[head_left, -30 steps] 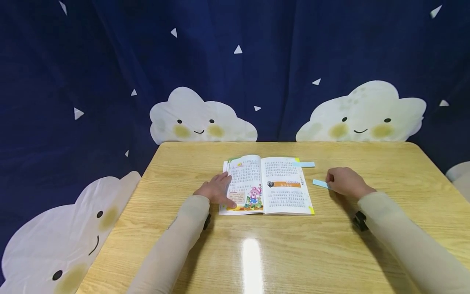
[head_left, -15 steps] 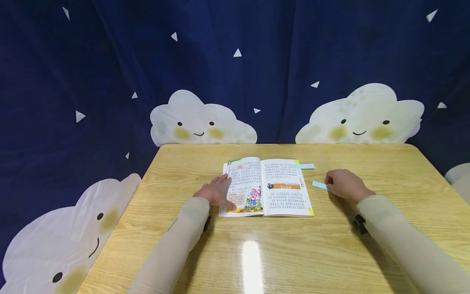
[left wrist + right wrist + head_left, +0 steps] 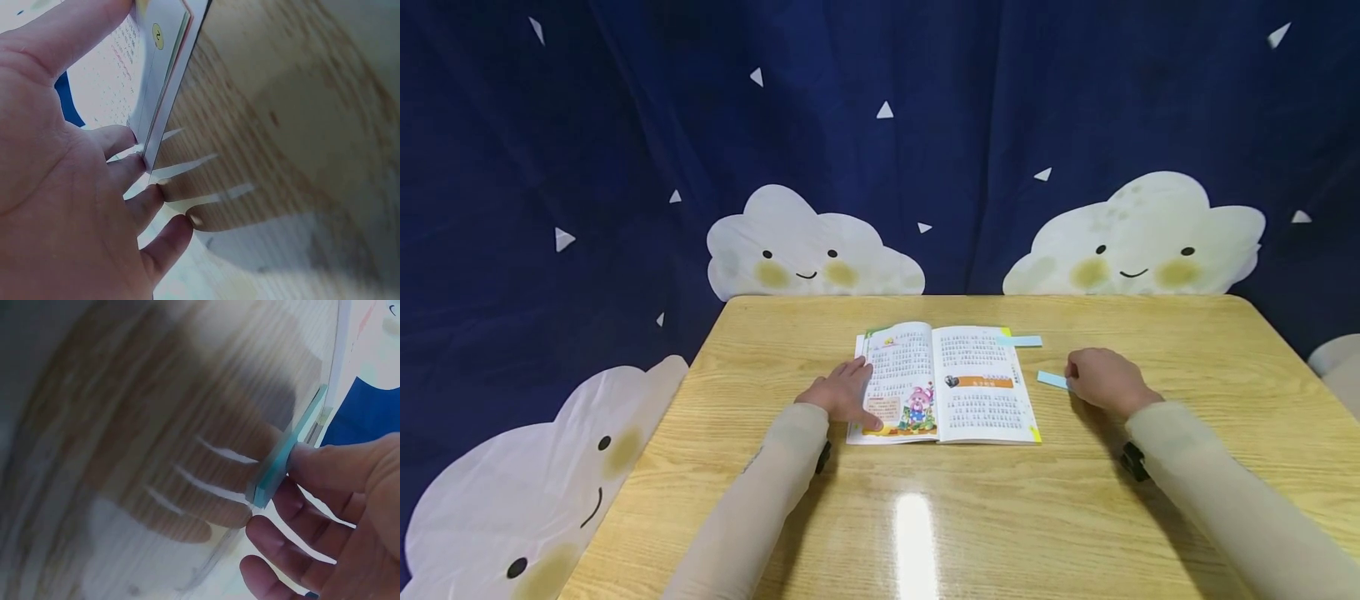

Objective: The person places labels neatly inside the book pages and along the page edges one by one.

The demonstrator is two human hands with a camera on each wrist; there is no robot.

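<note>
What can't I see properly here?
Head view: print in the open book, too small to read.
Head view: part of the book's left edge, hidden by the left hand.
Left wrist view: some of the book, cut off by the picture's top.
Right wrist view: layers of the pinched blue strip, too blurred to count.

Open book (image 3: 943,392), blue strip (image 3: 1022,342) overhanging its right edge, second strip (image 3: 1053,380) pinched nearby

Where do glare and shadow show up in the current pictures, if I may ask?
Head view: a white glare streak marks the pale wooden table below the open white-paged book; left wrist view: finger-shaped shadows, with light streaks between, beside the left hand; right wrist view: similar shadows beside the right hand and its light-blue rectangular strip, upper left dim and soft.
</note>
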